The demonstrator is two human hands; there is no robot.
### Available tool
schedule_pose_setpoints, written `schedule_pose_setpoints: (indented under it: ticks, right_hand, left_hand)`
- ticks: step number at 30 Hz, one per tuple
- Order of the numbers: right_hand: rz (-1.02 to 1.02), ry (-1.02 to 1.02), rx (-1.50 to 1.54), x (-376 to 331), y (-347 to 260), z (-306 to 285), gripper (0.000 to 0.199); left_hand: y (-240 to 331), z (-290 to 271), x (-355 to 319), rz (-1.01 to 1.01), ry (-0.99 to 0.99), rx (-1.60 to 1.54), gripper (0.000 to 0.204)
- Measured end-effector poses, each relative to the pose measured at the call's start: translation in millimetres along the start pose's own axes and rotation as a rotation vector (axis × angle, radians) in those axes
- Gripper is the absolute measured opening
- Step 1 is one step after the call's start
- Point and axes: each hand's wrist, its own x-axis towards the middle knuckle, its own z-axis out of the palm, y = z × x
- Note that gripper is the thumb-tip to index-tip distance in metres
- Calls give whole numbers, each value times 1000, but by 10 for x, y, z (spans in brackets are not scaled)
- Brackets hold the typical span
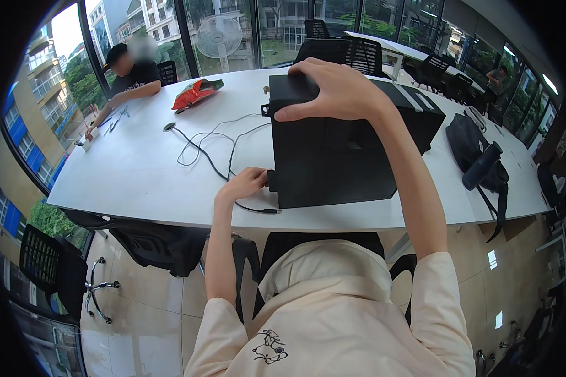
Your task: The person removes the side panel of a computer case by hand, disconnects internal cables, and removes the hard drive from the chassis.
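Observation:
A black computer case (333, 163) lies on the white table (126, 182) in front of me. My right hand (333, 94) reaches over its top left edge, thumb along the near side and fingers over the top. Low at the case's left end, my left hand (246, 183) has its fingers closed against a small dark part (271, 181) that sticks out there. Its fingertips are partly hidden, so what they pinch is unclear. Just below this hand, a black cable's plug end (269, 211) lies loose on the table. Thin grey and black cables (201, 147) curl to the left.
A red and green snack bag (198, 94) lies farther back. At the far left, a person in a black cap (132, 75) reaches toward small items. A black backpack (477, 151) with a dark bottle (482, 166) rests right of the case. Office chairs (53, 264) stand around.

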Motion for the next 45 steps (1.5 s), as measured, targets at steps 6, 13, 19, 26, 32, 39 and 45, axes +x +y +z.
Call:
schedule_pose_setpoints:
  ticks: [6, 13, 19, 26, 32, 39, 45]
  right_hand:
    - [-21, 37, 1, -10, 25, 10, 112]
    - [-15, 27, 11, -22, 17, 3, 110]
    - [-2, -4, -12, 6, -18, -1, 112]
    - [-15, 32, 23, 15, -2, 38, 109]
    - [0, 50, 22, -6, 40, 30, 110]
    - [-6, 27, 27, 15, -9, 28, 110]
    - [-23, 28, 17, -7, 22, 22, 111]
  left_hand:
    - [134, -14, -35, -20, 16, 64, 39]
    - [104, -7, -22, 24, 9, 79, 41]
    - [-419, -310, -92, -102, 201, 115, 49]
    - [49, -82, -19, -15, 399, 158, 37]
    - [159, -134, -169, 181, 495, 71, 17]
    - [687, -66, -283, 214, 352, -13, 24]
    - [847, -191, -399, 212, 158, -49, 22]
